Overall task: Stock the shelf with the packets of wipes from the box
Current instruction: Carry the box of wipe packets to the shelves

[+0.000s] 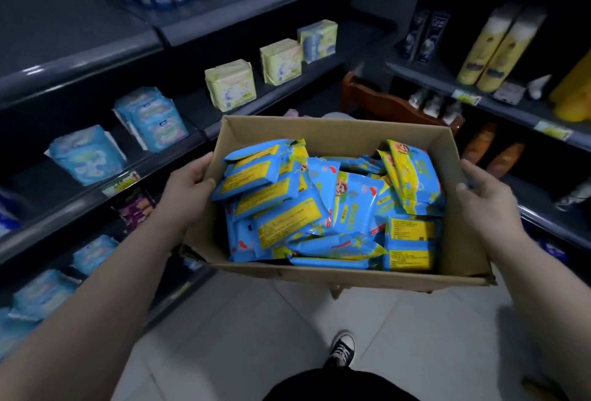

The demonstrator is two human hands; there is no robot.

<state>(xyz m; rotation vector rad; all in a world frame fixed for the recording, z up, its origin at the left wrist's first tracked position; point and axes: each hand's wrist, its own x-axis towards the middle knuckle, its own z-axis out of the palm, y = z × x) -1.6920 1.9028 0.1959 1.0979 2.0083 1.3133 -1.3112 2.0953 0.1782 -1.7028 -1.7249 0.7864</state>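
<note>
The left hand (188,184) and right hand (481,195) grip opposite side walls of the open brown cardboard box (460,208), held above the pale tiled floor (287,336). Its long axis runs left to right. Blue and yellow wipe packets (319,208) lie jumbled inside, arms stretched forward.

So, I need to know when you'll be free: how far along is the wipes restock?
Done: nothing that shows; no blue-and-yellow packets sit on the shelves in view. In hand: the left hand and right hand grip the cardboard box by its sides, above the aisle floor. Left: all of it; the packets of wipes lie heaped in the box.
</note>
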